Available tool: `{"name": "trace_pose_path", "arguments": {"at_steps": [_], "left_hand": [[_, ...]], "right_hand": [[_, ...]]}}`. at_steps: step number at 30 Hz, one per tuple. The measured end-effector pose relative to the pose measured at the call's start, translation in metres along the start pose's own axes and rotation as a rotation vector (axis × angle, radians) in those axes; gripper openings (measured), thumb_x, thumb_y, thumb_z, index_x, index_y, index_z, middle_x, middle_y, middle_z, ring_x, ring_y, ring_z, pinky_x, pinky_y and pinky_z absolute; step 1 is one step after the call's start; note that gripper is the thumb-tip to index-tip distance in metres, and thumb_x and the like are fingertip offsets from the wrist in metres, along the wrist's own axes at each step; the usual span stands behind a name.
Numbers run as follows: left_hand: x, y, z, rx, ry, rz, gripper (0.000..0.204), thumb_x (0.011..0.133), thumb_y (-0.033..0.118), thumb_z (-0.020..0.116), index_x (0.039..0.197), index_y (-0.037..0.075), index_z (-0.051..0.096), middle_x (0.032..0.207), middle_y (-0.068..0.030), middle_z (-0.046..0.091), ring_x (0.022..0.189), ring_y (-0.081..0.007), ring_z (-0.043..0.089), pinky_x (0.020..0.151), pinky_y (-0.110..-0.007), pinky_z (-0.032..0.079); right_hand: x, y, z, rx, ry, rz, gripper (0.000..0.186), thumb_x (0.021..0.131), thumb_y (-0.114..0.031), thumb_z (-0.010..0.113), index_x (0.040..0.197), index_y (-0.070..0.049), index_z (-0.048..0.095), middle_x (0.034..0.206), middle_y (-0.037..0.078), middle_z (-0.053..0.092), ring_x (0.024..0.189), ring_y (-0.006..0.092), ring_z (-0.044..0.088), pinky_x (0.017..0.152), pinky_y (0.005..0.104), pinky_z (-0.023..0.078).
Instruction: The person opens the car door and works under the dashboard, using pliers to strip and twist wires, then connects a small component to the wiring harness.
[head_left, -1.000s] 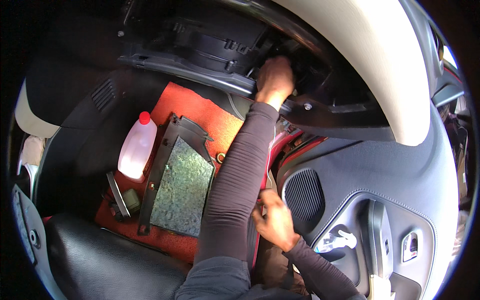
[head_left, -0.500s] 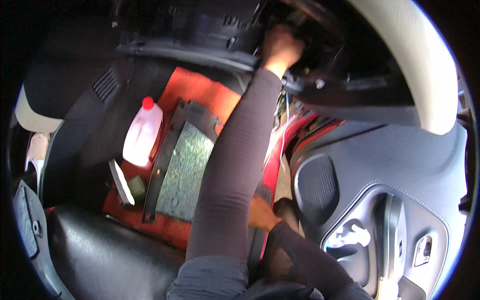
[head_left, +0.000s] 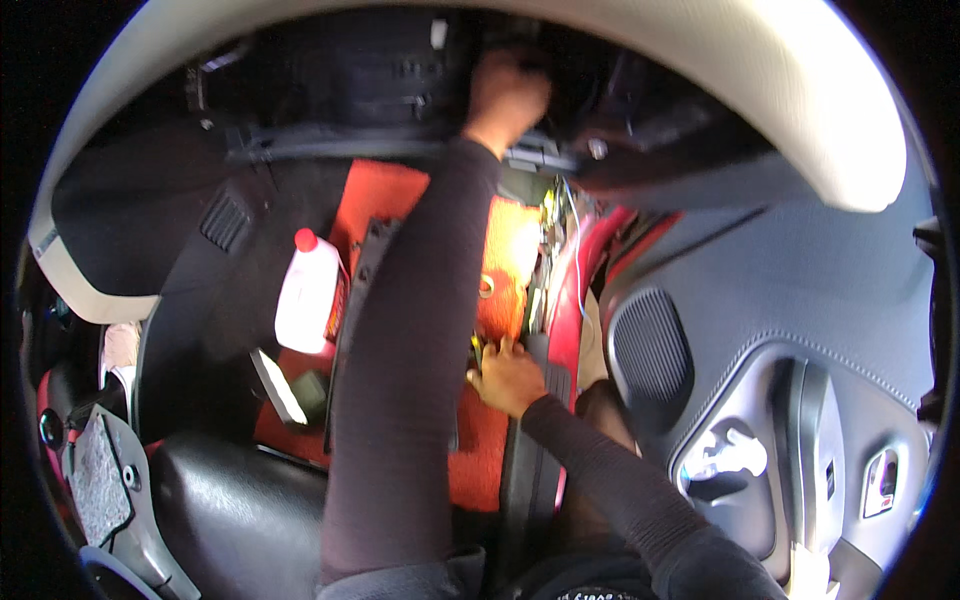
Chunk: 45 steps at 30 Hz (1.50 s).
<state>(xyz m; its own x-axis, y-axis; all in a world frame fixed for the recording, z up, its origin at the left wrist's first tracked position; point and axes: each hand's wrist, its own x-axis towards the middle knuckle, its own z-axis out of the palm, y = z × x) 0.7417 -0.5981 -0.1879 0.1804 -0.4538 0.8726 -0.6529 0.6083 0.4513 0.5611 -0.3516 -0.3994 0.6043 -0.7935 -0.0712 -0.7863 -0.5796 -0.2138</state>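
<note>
My left hand [head_left: 508,98] reaches up into the dark space under the dashboard. Its fingers are lost in shadow there, so what they touch is hidden. My right hand [head_left: 512,382] is low over the red floor mat [head_left: 480,470], near the door sill. Its fingers point forward and stand somewhat apart, close to a small yellowish thing [head_left: 476,347] too small to name. Farther up the mat lies a small ring-shaped thing [head_left: 486,287]. My left forearm covers most of a dark-framed trim panel [head_left: 362,275] on the mat.
A pale jug [head_left: 308,300] with a red cap stands left of the panel. Near it are a white flat piece [head_left: 280,388] and a dark green block [head_left: 309,395]. The steering wheel rim [head_left: 800,100] arches overhead. Wires [head_left: 572,215] hang by the sill; the door [head_left: 760,330] is at right.
My right hand has come forward from behind the left forearm onto the mat. My left hand stays under the dashboard. The view has shifted, showing more of the steering wheel.
</note>
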Motion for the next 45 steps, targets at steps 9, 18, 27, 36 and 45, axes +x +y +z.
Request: {"name": "trace_pose_path", "arguments": {"at_steps": [9,18,27,36,45], "left_hand": [[-0.002,0.057,-0.019,-0.292,0.162,-0.269,0.023,0.078,0.013,0.072,0.097,0.005,0.080,0.094,-0.0204,0.077,0.092,-0.0331,0.076,0.085,-0.040,0.057],[-0.006,0.079,-0.093,-0.498,-0.389,-0.427,0.017,0.085,0.014,0.073,0.095,0.001,0.078,0.084,-0.0121,0.077,0.078,-0.0190,0.073,0.068,-0.034,0.056],[-0.018,0.080,-0.139,-0.615,-0.581,-0.445,0.016,0.090,0.007,0.075,0.104,-0.002,0.074,0.093,-0.0105,0.076,0.085,-0.0195,0.073,0.075,-0.032,0.060],[-0.023,0.086,-0.144,-0.481,-0.620,-0.509,0.019,0.090,0.008,0.078,0.106,-0.002,0.073,0.094,-0.0105,0.076,0.086,-0.0186,0.073,0.078,-0.031,0.059],[-0.022,0.086,-0.118,-0.162,-0.784,-0.315,0.034,0.098,0.029,0.070,0.088,-0.003,0.076,0.068,-0.0043,0.067,0.066,-0.0110,0.054,0.063,-0.032,0.045]], "right_hand": [[0.042,0.018,0.022,0.089,-0.102,0.102,0.047,0.094,-0.034,0.065,0.120,0.006,0.064,0.103,0.024,0.073,0.104,0.0355,0.072,0.093,0.0458,0.055],[-0.031,-0.012,-0.109,1.212,0.363,0.199,0.018,0.100,-0.016,0.071,0.091,-0.007,0.058,0.070,-0.007,0.043,0.062,0.0058,0.041,0.054,0.0267,0.035],[0.038,-0.045,-0.195,1.144,0.598,0.039,0.022,0.105,-0.020,0.064,0.089,-0.005,0.062,0.068,-0.006,0.048,0.060,0.0052,0.041,0.053,0.0271,0.035],[0.044,-0.032,-0.197,0.887,0.683,-0.002,0.025,0.101,-0.022,0.069,0.089,-0.003,0.061,0.066,0.000,0.047,0.061,0.0102,0.042,0.055,0.0325,0.037],[0.043,-0.015,-0.181,0.791,0.632,0.021,0.034,0.095,-0.030,0.078,0.091,-0.002,0.059,0.063,0.005,0.045,0.059,0.0116,0.039,0.053,0.0339,0.039]]}}
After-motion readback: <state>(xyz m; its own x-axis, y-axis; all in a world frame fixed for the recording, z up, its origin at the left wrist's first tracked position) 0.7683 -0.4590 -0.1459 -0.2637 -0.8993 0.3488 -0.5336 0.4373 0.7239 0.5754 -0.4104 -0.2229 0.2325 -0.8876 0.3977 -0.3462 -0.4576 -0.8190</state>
